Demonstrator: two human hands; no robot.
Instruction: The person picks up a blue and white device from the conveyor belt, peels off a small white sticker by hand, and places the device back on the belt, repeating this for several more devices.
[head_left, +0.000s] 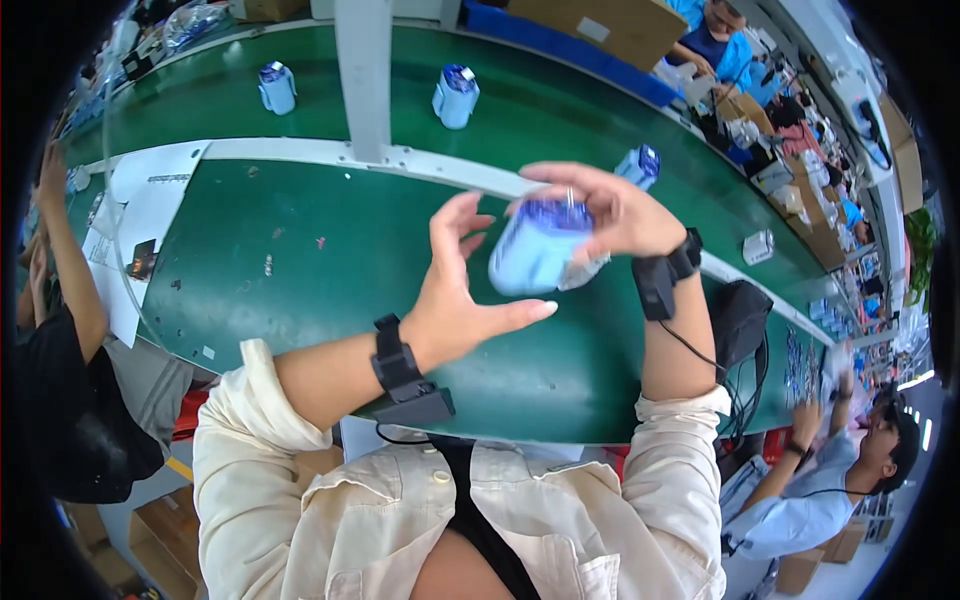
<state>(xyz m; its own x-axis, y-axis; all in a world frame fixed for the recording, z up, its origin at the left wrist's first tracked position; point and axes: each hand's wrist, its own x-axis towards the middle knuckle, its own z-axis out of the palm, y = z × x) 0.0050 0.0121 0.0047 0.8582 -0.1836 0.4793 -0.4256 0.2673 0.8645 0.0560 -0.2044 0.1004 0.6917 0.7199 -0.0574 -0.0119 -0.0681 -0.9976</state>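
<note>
A rounded light-blue plastic device (537, 252) with a dark-blue end is held above the green worktop (330, 270), slightly blurred by motion. My right hand (628, 212) grips it from the right, fingers over the dark-blue end and thumb along its near side. To the left of the device, my left hand (450, 305) is open, its thumb stretched out below and its fingers curved upward, apart from the device. Part of the device's right side is hidden behind my right hand. Both wrists wear black straps with small boxes.
Beyond the white rail (270, 150), similar blue devices (456, 97) stand on a green belt (400, 65). A white post (362, 80) rises at the rail. Papers (150, 215) lie left; a black pouch (740, 315) with cables lies right. Co-workers are on both sides.
</note>
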